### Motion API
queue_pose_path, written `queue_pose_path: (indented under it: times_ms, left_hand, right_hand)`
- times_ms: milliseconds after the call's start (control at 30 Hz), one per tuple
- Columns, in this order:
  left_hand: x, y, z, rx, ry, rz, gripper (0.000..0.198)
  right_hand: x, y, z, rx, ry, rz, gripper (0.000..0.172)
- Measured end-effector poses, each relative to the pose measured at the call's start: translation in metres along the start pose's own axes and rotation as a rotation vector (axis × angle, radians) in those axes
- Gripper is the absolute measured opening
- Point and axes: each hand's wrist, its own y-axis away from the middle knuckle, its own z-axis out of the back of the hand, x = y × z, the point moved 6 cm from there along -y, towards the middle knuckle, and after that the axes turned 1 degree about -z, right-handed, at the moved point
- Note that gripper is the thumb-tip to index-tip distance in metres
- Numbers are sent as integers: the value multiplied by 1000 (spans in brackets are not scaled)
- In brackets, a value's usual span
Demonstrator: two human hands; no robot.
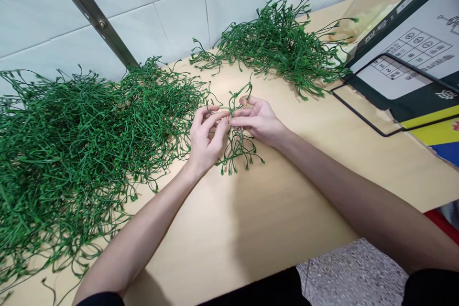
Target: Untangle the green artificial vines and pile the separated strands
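My left hand (208, 136) and my right hand (261, 119) meet over the middle of the table, fingertips nearly touching. Between them is a small sprig of green artificial plant stems (239, 146), its thin branches hanging below and poking up above the fingers. Both hands pinch it near its middle with thumb and forefinger. Just left of my left hand spreads a large heap of similar green stems (89, 138). Beyond my right hand lies a smaller pile of them (279, 48). The exact grip point is partly hidden by the fingers.
The pale wooden tabletop (201, 234) runs up to a white tiled wall (179, 19). A metal strip (96, 16) slants down the wall. At right stand a printed box (412, 52), a black wire frame (369, 124) and a clear plastic bag (373, 5). Speckled floor (337, 272) shows below.
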Motion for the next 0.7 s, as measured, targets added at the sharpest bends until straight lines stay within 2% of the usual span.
queue_pose_path:
  times_ms: [267,367,700]
  left_hand:
    - [-9,1,0,56,-294,51,22]
    - [-12,1,1,20,-357,40,16]
    - [-10,-2,6,-58,-213,-37,3]
  right_hand:
    - [0,-1,5,-7,-56,38,67]
    - [1,-1,4,22,-39,52,66]
    - [3,-1,6,-46,-48,94,68]
